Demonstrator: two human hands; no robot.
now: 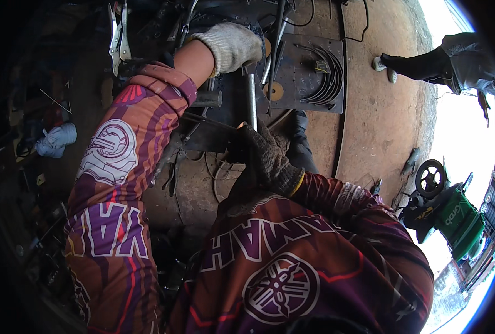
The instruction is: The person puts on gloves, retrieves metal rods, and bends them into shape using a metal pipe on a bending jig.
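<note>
My right hand (273,161), in a dark knitted glove, is closed around the near end of a bright metal tube (251,97) that points away from me. A small orange glow shows beside its fingers. My left hand (233,47), in a pale knitted glove, reaches over the dark metal worktable (336,103) with its fingers curled down. Whatever it grips is hidden under the glove. Between my arms lies a short, wider pipe (207,99). A tan disc (273,91) rests right of the tube, near several curved metal rods (336,78) and a yellow tape measure (321,67).
Locking pliers (115,39) stand at the far left. A clamp-like tool (174,171) and cables hang near my left forearm. A crumpled pale cloth (56,139) lies left. Another person (448,64) stands at the right; a scooter with a green box (460,220) is parked nearer.
</note>
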